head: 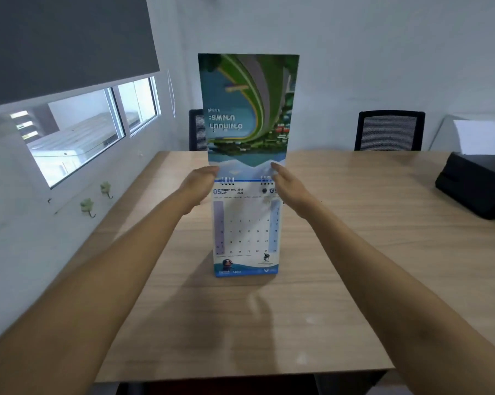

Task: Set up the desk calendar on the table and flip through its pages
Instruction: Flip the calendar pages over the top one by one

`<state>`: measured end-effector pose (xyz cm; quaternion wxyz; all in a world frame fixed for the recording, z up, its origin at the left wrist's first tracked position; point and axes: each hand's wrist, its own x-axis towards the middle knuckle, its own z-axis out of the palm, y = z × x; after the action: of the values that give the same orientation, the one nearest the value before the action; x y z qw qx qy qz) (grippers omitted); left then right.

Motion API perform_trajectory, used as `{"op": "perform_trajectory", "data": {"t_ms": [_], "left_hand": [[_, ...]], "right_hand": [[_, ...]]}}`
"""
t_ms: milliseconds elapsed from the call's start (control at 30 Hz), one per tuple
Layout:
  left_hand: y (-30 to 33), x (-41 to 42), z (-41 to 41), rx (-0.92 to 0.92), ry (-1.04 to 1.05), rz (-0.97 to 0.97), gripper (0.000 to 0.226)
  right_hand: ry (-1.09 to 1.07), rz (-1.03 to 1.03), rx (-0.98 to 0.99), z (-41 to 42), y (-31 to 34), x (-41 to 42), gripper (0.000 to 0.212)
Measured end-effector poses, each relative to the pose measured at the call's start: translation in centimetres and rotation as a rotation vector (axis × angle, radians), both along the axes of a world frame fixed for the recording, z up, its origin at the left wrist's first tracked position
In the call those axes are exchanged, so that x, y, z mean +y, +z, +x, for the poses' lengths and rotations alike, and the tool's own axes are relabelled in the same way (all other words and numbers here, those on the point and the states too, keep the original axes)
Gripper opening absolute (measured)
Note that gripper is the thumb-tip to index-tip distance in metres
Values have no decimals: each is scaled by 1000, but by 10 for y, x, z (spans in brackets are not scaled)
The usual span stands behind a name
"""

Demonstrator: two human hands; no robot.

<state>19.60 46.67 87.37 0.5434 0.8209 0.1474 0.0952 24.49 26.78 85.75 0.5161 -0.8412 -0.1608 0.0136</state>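
A desk calendar (246,232) stands upright on the wooden table (354,252), facing me and showing the 05 May page. One page (249,109) with a green and blue picture is lifted straight up above the wire binding, printed side upside down. My left hand (200,183) pinches that page's lower left corner by the binding. My right hand (289,181) holds its lower right corner. Both forearms reach in from the bottom corners of the view.
Two black mesh chairs (390,131) stand behind the table's far edge, one partly hidden by the raised page. A black printer (480,181) with white paper sits at the right edge. A wall with a window (83,126) and small hooks runs along the left.
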Motion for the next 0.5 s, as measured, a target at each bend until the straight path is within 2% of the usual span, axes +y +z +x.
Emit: {"op": "perform_trajectory", "data": {"t_ms": [133,267,367,433,500], "left_hand": [[-17,8,9,78,-126,385,42],[-28,12,9,102,-120,442,51],[-35,15,6,70,-116,393,56],[-42,15,2,38,-51,326,58],[-52,11,-3,63,10,266,59]], "right_hand": [[-44,-383,-94,12,-14,3,52],[-57,-502,-83,15,-23,3,57],[-73,-465,-107,17,-27,4,58],[-121,-280,-94,15,-30,5,54],[-185,-56,-18,11,-35,6,33]]}}
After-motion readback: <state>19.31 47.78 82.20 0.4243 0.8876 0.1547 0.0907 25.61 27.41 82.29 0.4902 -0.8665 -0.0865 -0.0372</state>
